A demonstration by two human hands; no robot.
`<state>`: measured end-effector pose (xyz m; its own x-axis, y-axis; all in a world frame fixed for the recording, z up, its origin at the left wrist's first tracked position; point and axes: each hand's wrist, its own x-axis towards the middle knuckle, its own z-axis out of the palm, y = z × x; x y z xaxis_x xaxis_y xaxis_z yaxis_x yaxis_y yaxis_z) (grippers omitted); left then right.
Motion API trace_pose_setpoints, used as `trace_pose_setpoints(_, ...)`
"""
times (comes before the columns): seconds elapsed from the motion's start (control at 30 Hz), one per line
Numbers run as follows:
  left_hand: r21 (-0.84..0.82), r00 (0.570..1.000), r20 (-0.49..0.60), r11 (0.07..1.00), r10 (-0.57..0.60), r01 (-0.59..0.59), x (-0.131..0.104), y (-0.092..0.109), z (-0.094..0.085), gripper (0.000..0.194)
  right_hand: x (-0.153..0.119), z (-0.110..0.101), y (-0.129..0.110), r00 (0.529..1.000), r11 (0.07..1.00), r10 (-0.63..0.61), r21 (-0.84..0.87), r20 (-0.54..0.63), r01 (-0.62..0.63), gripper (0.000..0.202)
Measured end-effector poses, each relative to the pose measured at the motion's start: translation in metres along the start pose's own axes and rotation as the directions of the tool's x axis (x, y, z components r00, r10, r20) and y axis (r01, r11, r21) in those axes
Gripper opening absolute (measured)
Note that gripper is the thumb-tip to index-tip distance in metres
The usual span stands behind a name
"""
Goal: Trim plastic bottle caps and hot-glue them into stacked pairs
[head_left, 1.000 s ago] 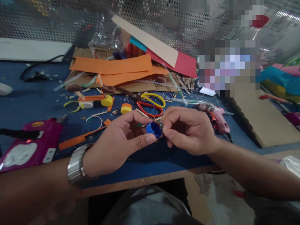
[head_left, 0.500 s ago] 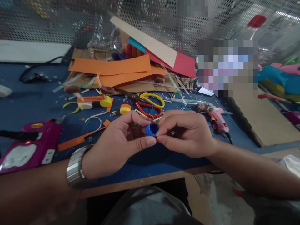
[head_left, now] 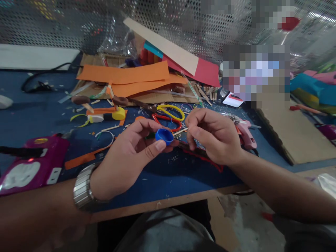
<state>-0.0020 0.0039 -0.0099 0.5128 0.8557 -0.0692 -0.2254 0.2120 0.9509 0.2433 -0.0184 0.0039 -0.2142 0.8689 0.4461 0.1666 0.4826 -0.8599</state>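
Between the thumb and fingers of my left hand (head_left: 131,154) is a small blue bottle cap (head_left: 164,137), its hollow side tilted up. My right hand (head_left: 215,136) hovers just right of the cap, apart from it, with fingers curled and thumb close to the forefinger; whatever may be pinched there is hidden or too small to name. Behind the hands lie scissors (head_left: 169,117) with one yellow and one red handle loop. A thin wooden stick (head_left: 180,132) shows between the hands. Under my right hand lies a dark item with a red edge (head_left: 214,163), partly hidden.
A pink glue gun (head_left: 248,134) lies right, beside a cardboard sheet (head_left: 296,133). Orange paper strips (head_left: 126,74) and coloured sheets are piled at the back. Left are a yellow cap (head_left: 118,113), a white ring (head_left: 106,136) and a purple power strip (head_left: 34,162).
My right hand has let go of the blue cap and drawn away to the right. My left hand has tilted the cap so its opening faces up.
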Motion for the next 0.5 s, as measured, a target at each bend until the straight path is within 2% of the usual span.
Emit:
trace_pose_setpoints(0.1, -0.053, 1.0, -0.012, 0.998, 0.015, -0.016, 0.002, 0.0011, 0.0016, 0.03, 0.0054, -0.0085, 0.006, 0.99, 0.945, -0.06, -0.313, 0.124, 0.096, 0.027)
trace_pose_setpoints(0.17, -0.06, 0.999, -0.046, 0.998, 0.023, -0.026, 0.0028, 0.0019, 0.0021, 0.028, 0.0075, -0.0115, 0.0076, 0.969, 0.862, -0.005, -0.49, 0.248, 0.13, 0.019)
trace_pose_setpoints(0.23, -0.05, 0.996, -0.071, 0.998, 0.046, -0.05, 0.0031, 0.0022, 0.0016, 0.026, 0.0078, -0.0123, 0.0075, 0.938, 0.789, 0.116, -0.604, 0.327, 0.113, 0.017)
trace_pose_setpoints(0.37, -0.007, 0.991, -0.111, 0.997, 0.078, -0.079, 0.0031, 0.0016, -0.0001, 0.025, 0.0066, -0.011, 0.0049, 0.881, 0.723, 0.307, -0.691, 0.36, 0.03, 0.023)
trace_pose_setpoints(0.43, 0.011, 0.989, -0.122, 0.996, 0.084, -0.083, 0.0032, 0.0015, 0.0005, 0.026, 0.0068, -0.0106, 0.0038, 0.877, 0.728, 0.322, -0.685, 0.357, 0.011, 0.025)
trace_pose_setpoints(0.5, 0.016, 0.987, -0.129, 0.995, 0.097, -0.096, 0.0034, 0.002, 0.002, 0.028, 0.0076, -0.0109, 0.0037, 0.895, 0.751, 0.284, -0.66, 0.345, 0.016, 0.021)
